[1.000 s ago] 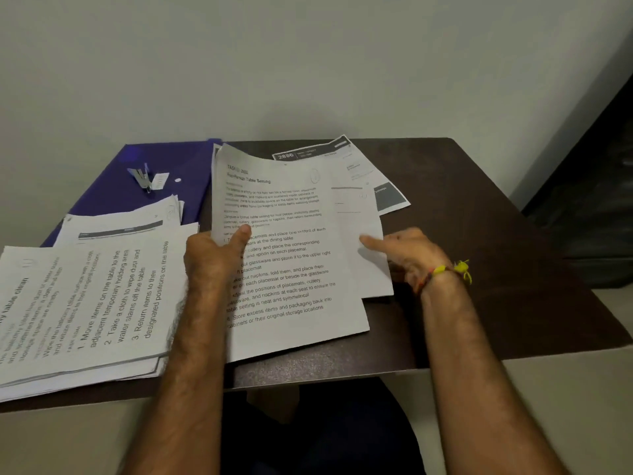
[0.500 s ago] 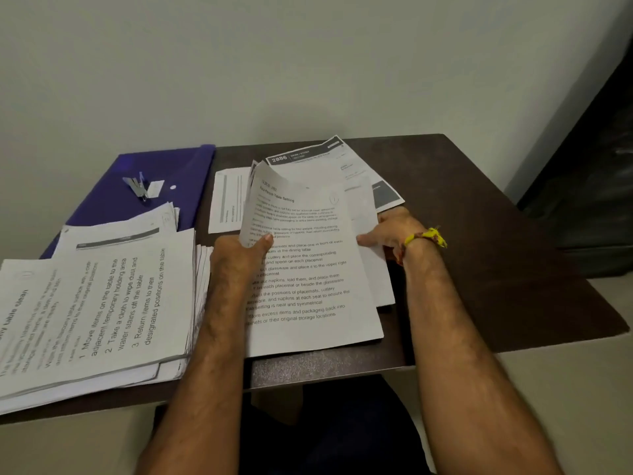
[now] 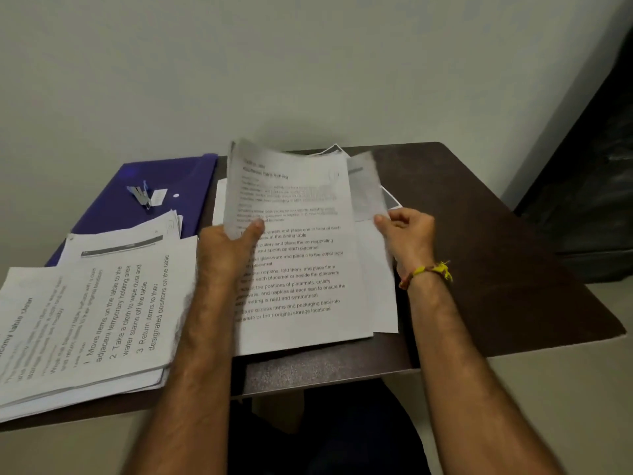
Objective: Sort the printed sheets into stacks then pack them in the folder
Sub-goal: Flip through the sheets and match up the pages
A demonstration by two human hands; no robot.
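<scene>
Left hand (image 3: pixel 233 248) pinches the top sheet (image 3: pixel 294 269) at its left edge; right hand (image 3: pixel 407 241) grips a lifted sheet (image 3: pixel 364 186) beneath; bare table (image 3: pixel 496 252) at the right

A dark brown desk (image 3: pixel 479 234) stands against a pale wall (image 3: pixel 308 63). A small blue and silver stapler (image 3: pixel 140 195) lies far left, a white tag (image 3: pixel 158 197) just beside it. A dark shape (image 3: pixel 589 186) fills the right edge.

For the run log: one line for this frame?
phase: sorting | left hand: holds top sheet | right hand: pinches sheet behind | folder: unpacked
</scene>
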